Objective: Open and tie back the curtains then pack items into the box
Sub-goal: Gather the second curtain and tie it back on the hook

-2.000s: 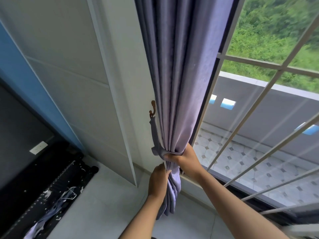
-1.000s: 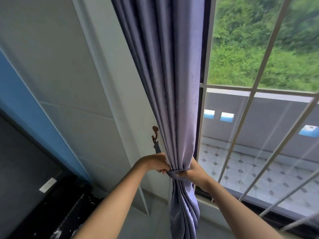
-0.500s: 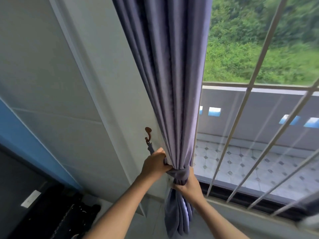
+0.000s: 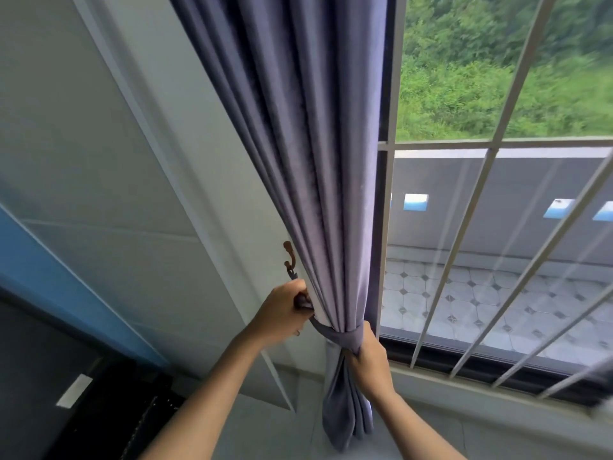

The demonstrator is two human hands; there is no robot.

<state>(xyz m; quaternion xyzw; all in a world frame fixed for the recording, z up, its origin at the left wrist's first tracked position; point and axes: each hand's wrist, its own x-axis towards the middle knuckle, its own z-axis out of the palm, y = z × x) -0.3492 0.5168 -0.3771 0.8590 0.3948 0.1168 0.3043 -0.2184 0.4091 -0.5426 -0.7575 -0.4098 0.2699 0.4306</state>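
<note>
Room: a pale panelled wall (image 4: 109, 134) on the left, a barred window (image 4: 491, 200) on the right with green bushes and a tiled terrace beyond; dark furniture sits low at the near left.
Curtain: the purple curtain (image 4: 311, 154) hangs gathered into one bunch between wall and window, drawn clear of the glass.
Tie-back: a matching fabric band (image 4: 335, 331) wraps the bunch low down, cinching it to a narrow waist.
Hook: a small brown wall hook (image 4: 289, 260) sits just left of the curtain, right above the left hand.
Left hand: the left hand (image 4: 282, 315) has its fingers curled round the band's end, close under the hook.
Right hand: the right hand (image 4: 370, 361) grips the bunched cloth just below the band, fingers closed round it.
Change: two seconds ago both hands were low on the loose bundle; now the band is pulled snug and the left hand has risen toward the hook.
Meaning: I'd judge the tying nearly finished, only the loop left to catch on the hook.
Box: none in sight; packing not yet begun.
</note>
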